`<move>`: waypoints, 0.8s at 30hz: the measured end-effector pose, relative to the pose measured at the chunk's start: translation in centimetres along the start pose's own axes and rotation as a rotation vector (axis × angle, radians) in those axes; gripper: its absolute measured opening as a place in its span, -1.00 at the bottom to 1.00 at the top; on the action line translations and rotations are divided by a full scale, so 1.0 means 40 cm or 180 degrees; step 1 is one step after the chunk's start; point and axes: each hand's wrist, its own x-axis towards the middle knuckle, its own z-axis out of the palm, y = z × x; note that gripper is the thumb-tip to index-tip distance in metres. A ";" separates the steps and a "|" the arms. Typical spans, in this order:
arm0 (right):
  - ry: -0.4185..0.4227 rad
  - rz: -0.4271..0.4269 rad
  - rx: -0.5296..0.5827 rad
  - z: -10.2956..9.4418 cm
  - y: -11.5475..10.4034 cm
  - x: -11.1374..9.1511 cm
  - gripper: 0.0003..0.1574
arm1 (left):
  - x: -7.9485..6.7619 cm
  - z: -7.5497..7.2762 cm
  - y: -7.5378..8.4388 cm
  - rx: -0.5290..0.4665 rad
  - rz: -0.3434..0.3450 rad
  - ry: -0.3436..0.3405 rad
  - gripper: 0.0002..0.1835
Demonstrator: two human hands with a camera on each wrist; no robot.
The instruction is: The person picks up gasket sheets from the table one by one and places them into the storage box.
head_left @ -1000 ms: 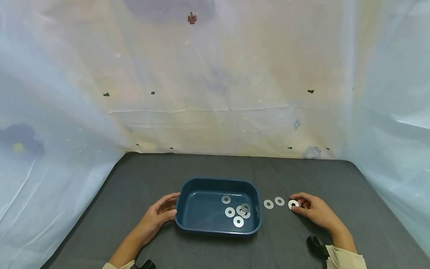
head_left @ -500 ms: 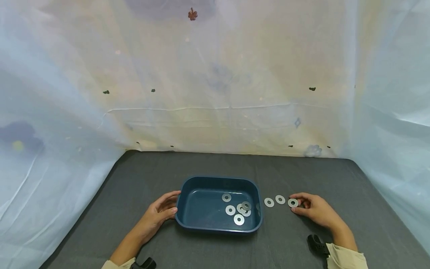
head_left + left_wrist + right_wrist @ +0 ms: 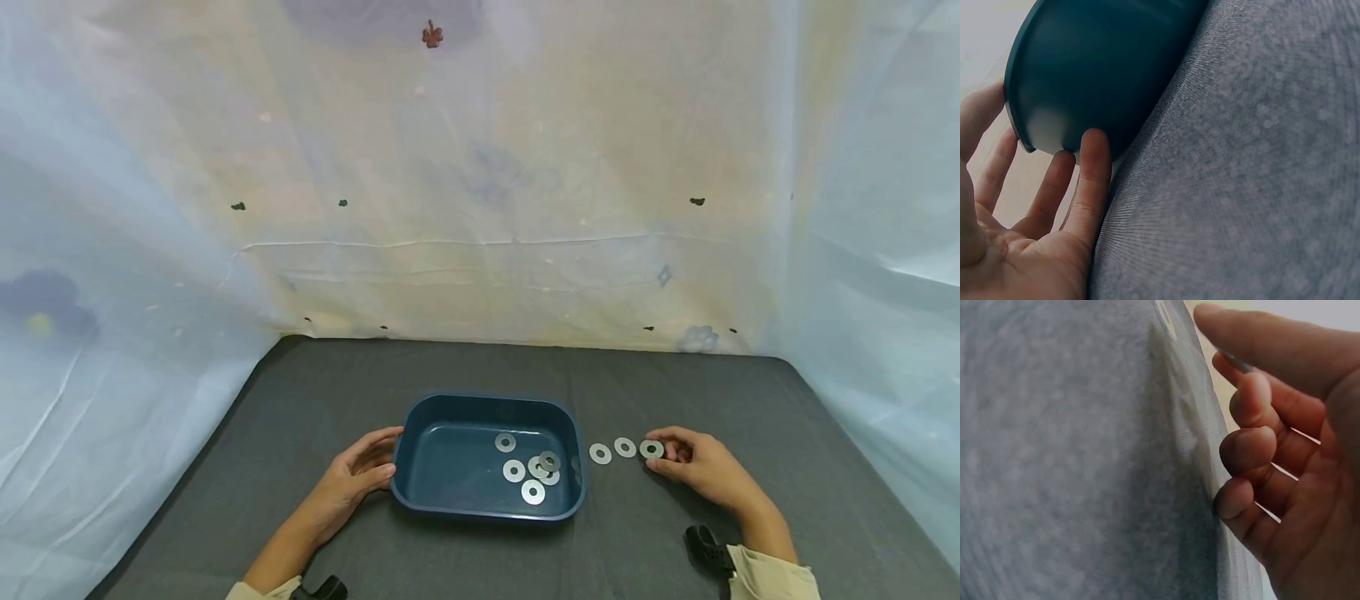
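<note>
pale sheeting [image 3: 480,150], faintly glossy and creased, is hanging behind and at both sides, bearing faded blossoms and small dark prints. matte grey cloth [image 3: 315,417], showing a fine weave in the wrist views, is covering the table. dark blue tray [image 3: 487,519] – smooth, oblong, rounded at the corners – is resting mid-table. six flat washers [image 3: 526,492], thin metallic rings, are lying inside toward its right end, three of them overlapping, the topmost looking darker grey. two pale washers [image 3: 617,448] are lying on the cloth just right of the tray.

left hand [image 3: 348,487] is resting against the tray's left end, fingers fairly straight and apart, touching wall and rim without clenching. right hand [image 3: 701,471] is pinching another washer [image 3: 642,450] by its edges between thumb and index finger, remaining fingers curling inward; whether that ring is touching the cloth, cannot tell.

against one second earlier: pinched ring is sitting slightly farther from the person and closer to its neighbour – tray, left hand and loose washers are keeping their places.
</note>
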 end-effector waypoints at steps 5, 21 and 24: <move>0.0066 -0.0027 -0.0025 0.000 -0.010 0.002 -0.48 | 0.001 0.000 -0.003 -0.0011 0.0005 -0.0004 -0.39; 0.0289 -0.0230 -0.0147 0.000 -0.062 0.003 -0.53 | 0.001 0.002 0.001 0.0000 -0.0039 0.0018 -0.38; 0.0320 -0.0244 -0.0126 0.000 -0.065 0.003 -0.53 | 0.000 0.002 0.003 0.0016 -0.0046 0.0023 -0.39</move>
